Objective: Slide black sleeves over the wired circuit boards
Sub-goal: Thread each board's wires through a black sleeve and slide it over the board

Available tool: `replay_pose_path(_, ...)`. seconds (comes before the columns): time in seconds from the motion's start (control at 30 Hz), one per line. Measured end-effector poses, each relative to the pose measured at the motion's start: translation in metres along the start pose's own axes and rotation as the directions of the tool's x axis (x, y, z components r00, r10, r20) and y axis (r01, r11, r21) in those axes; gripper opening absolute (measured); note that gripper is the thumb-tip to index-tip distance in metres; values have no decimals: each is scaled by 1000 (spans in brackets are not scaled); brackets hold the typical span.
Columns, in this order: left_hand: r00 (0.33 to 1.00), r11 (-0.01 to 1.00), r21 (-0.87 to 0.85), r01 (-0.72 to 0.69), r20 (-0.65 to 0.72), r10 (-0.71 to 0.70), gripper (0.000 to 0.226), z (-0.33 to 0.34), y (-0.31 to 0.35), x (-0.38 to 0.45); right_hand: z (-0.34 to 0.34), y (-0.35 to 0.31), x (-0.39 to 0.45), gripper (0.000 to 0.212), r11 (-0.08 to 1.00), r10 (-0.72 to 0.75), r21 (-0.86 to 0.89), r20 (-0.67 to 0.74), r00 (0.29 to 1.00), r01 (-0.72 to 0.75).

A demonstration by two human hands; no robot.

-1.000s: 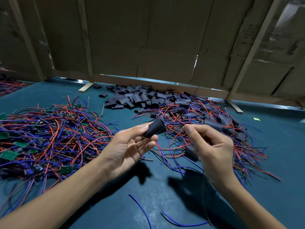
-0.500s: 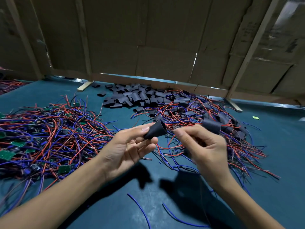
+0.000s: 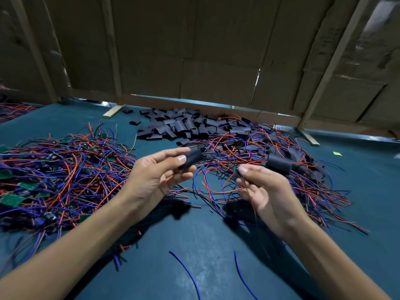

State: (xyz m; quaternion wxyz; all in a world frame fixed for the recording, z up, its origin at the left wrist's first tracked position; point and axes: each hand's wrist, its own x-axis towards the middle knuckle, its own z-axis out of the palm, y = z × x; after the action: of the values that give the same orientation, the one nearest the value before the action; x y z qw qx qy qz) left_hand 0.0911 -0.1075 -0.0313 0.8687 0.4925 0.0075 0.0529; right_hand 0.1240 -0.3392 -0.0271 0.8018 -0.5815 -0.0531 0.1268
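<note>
left hand (image 3: 151,180) pinches black sleeve (image 3: 191,159); right hand (image 3: 265,191) pinches wires (image 3: 249,191).

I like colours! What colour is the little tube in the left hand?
Black. The tube shows best in the head view.

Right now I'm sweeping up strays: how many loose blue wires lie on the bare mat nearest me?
2: one blue wire between the forearms, another beside the right forearm. Others may hide under arms.
</note>
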Motion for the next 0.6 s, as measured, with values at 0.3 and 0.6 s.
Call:
replay_pose_path(0.3, 949, 846, 471, -250, 294, 116, 28, -3, 2, -8, 6, 2, -9, 28, 964, -216, -138, 104, 971, 229)
replay_pose_path(0.6, 808, 96, 803, -588, 577, 121, 59, -7, 5, -13, 5, -2, -8, 23, 977, -105, -171, 129, 986, 126)
